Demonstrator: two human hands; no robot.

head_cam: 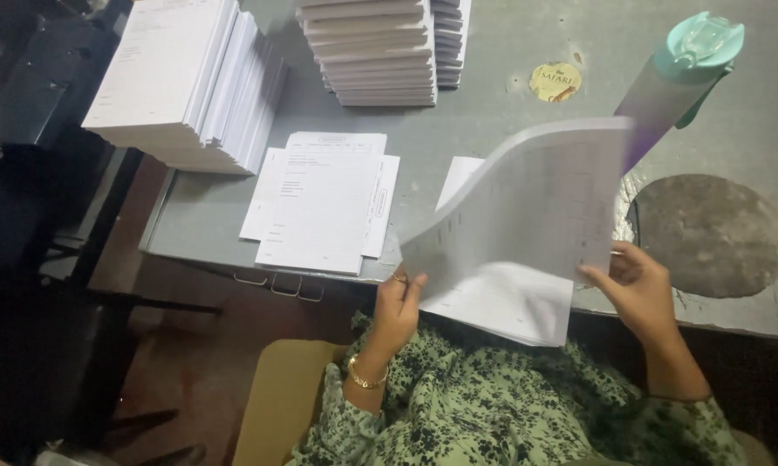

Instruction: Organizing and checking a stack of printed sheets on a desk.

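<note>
Tabletop: grey, worn and stained, seen from above; near edge partly hidden by the raised sheet and the arms.
Floor: dark at left, with black frame pieces hard to make out in shadow.
Raised sheet: white printed page, curled and blurred by motion, held up over the near edge of the tabletop; print too smeared to read.
Left hand: grip closed on the sheet's lower left corner, thumb hidden behind the paper, a ring on one finger, gold bangle at the wrist.
Right hand: grip pinching the sheet's lower right edge, fingertips tucked out of sight behind the page.
Pile beneath: white pages lying flat under the raised sheet, mostly covered by it, one corner showing at its upper left.
Loose forms: a few printed pages fanned flat, left of the raised sheet and apart from it.
Tall stacks: one at far left overhanging the tabletop edge, another at the top, both cut off by the frame.
Bottle: purple body with mint lid, lower part hidden behind the sheet.
Round sticker: yellow, on the tabletop near the bottle.
Dark round patch: on the tabletop beside the right hand, nature unclear.
Chair: tan, partly covered by the green patterned sleeves.
</note>
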